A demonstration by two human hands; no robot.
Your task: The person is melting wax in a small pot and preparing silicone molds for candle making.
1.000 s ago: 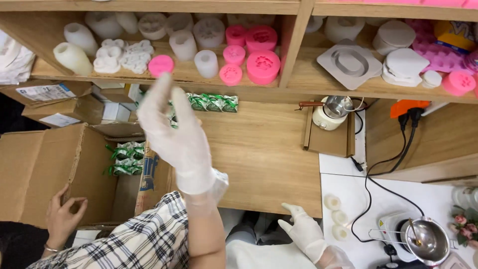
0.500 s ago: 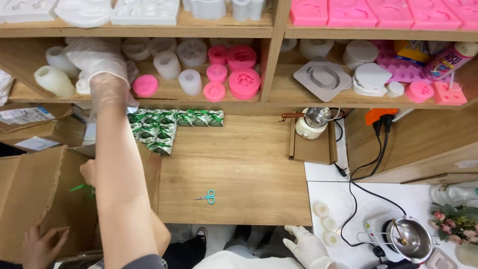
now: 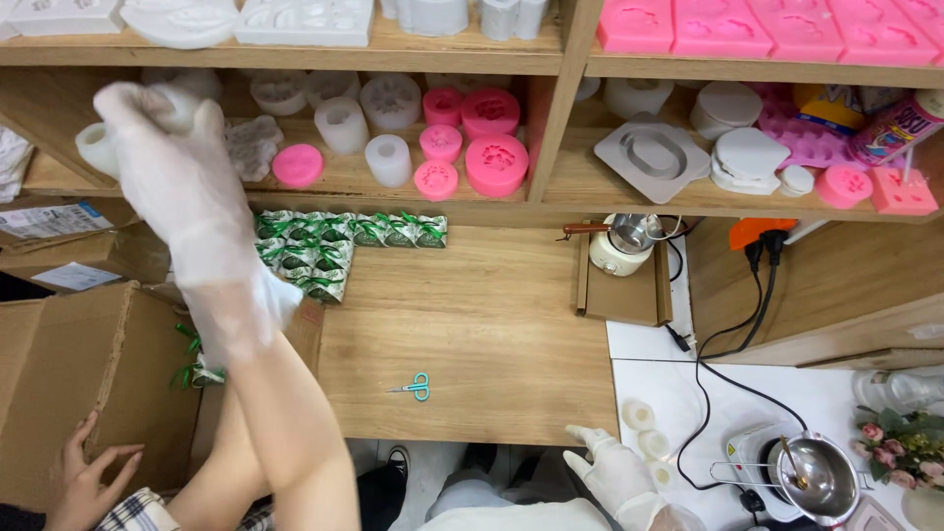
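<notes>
White mould [image 3: 169,98], pale and rounded, sits at the left end of the middle shelf [image 3: 344,182], far from us and level with our raised fingertips. Nearest us, our right hand [image 3: 612,470], gloved, rests with its fingers spread at the table's front edge, well apart from that mould; beside it a metal melting pot [image 3: 814,479] stands on a small heater. To the left another person's bare hand [image 3: 84,462] lies splayed on an open cardboard box [image 3: 59,374]. Further out, small teal scissors [image 3: 413,386] lie on the wooden table [image 3: 492,324], handles toward the right. At the table's back left, green and silver sachets [image 3: 339,236] lie packed in a row and a short stack; flat brown cartons with white rectangular labels [image 3: 49,221] lie left of them. Farthest, our left hand [image 3: 182,187], gloved, is much the nearer; its fingers curl up against the mould, but blur stops us telling whether they grip it; round pink moulds [image 3: 497,162] stand to its right.
</notes>
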